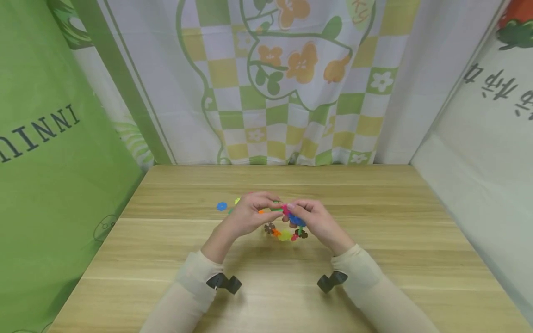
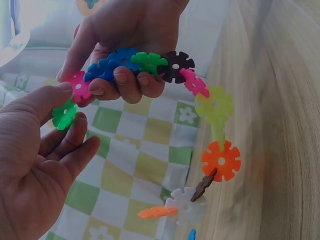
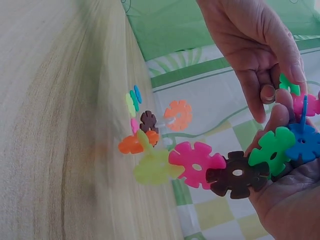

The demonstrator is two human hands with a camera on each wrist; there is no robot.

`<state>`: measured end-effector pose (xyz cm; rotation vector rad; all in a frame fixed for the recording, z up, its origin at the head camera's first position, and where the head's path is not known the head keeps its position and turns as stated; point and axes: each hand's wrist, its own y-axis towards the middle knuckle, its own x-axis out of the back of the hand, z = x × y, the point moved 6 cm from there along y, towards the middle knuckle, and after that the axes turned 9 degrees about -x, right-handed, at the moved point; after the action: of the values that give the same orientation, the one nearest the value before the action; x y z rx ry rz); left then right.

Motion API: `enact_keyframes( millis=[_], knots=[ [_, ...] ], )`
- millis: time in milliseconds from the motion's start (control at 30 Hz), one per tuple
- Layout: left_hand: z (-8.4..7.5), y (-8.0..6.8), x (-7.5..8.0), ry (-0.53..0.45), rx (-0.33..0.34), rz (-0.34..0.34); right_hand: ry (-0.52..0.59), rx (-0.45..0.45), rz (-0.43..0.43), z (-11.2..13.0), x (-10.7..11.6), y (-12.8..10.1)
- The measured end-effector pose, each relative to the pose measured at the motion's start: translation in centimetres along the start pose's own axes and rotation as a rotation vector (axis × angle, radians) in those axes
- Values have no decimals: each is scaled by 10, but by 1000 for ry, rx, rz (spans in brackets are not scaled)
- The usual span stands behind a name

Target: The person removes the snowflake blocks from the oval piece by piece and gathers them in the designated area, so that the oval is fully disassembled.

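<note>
The left hand pinches a green plastic flower touching a pink flower; the right hand holds that pink flower and blue flowers in a chain

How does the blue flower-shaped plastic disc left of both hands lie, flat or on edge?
Flat: in the head view the blue disc lies on the wooden table, its whole flower outline facing up.
</note>
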<state>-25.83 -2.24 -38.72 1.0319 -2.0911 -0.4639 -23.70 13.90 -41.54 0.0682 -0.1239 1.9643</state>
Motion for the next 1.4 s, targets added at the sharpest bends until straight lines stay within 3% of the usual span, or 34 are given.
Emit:
enact_keyframes(
  millis=[400, 567, 800, 1033, 1200, 1400],
  knots=[
    [-3, 1, 4, 98, -46, 37, 29, -10, -32, -3, 6, 2],
    [3, 2, 8, 160, 22, 35, 63, -9, -58, -2, 12, 2],
    [41, -6, 20, 67, 292, -43, 50, -15, -55, -2, 11, 0],
    [93, -19, 32, 187, 463, 26, 42, -29, -45, -2, 12, -1],
    [122, -28, 37, 256, 509, 121, 24, -29, -36, -3, 13, -3],
    [142, -30, 33, 374, 497, 249, 15, -24, -31, 0, 11, -6]
  ],
)
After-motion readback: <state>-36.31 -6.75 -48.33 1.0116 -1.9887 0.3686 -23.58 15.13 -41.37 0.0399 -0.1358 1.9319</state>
